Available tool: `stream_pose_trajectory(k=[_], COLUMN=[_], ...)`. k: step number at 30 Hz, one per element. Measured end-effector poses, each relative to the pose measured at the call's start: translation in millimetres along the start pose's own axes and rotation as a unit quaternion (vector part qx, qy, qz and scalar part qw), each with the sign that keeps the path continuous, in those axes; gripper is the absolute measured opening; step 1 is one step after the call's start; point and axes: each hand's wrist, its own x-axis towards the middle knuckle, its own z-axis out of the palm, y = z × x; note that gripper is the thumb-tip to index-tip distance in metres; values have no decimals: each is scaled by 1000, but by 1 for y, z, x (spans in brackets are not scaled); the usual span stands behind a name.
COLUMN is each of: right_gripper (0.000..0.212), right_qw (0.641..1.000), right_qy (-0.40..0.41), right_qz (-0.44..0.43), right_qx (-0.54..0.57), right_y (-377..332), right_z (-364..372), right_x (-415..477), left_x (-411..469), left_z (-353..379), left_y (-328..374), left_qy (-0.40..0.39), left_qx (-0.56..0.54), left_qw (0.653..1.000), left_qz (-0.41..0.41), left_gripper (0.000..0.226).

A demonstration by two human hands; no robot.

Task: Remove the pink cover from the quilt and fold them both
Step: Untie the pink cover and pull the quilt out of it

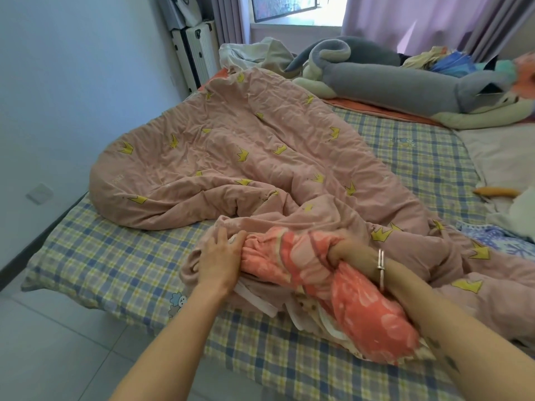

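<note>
From where I stood, the pink crown-print cover [231, 146] lay rumpled across the middle of the checked sheet [115, 256]. Most of its bulk was heaped toward the sheet's far left corner. The coral quilt [362, 314] was only partly out, a thick twisted roll emerging at the sheet's near edge from the cover's white-edged opening [254, 299].

The person's right hand [350, 253], a silver bangle [381, 267] on its wrist, had its fingers wrapped tight round the roll. The left hand [220, 261] lay flat with the fingers nearly straight, pressing the gathered lip of the cover down onto the sheet beside the roll.

To my eye the job was early, with most of the quilt apparently inside the cover and no folding begun. I thought the pull should run straight out, toward the sheet's near edge, in line with the opening. The left hand would need to pin or pinch the lip firmly so the cover did not drag along. The bunched quilt looked likely to jam at the opening, so short pulls, with the cover worked back between them, seemed wiser than one long haul. A grey plush toy [390, 79] lay along the far side of the sheet, well out of the way.
</note>
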Motion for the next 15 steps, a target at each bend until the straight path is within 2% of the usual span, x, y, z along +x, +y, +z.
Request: stream_pose_trajectory(k=[2, 3, 4, 6, 8, 10, 11, 13, 15], right_gripper=[38, 36, 34, 33, 43, 61, 74, 91, 92], right_qw=[975, 942, 901, 836, 788, 747, 753, 821, 866], right_qy=[-118, -148, -154, -102, -62, -94, -111, -111, -78], right_qz=[73, 114, 145, 179, 207, 229, 213, 121, 19], right_qx=[-173, -279, -379, -509, -576, -618, -613, -547, -494], right_y=[-9, -9, -8, 7, 26, 42, 48, 48, 39], right_z=[-1, -7, -14, -29, -35, -28, -21, 1, 31], right_x=[-8, -13, -20, -28, -27, -18, -11, 4, 14], left_x=[7, 9, 11, 14, 15, 17, 18, 20, 21], left_z=[-11, -18, -25, -36, -40, -34, -32, -31, -37], left_y=[-8, -16, -26, -42, -36, -12, 0, 17, 30], left_qy=[2, 1, -4, -6, -18, -65, -90, -121, -121], left_qx=[47, 62, 78, 74, 24, -48, -91, -210, -324], left_qw=[999, 998, 997, 995, 995, 989, 982, 956, 917], left_qz=[25, 15, -9, -65, -93, -123, -136, -164, -196], left_gripper=[36, 36, 38, 44, 54, 56, 43, 16, 9])
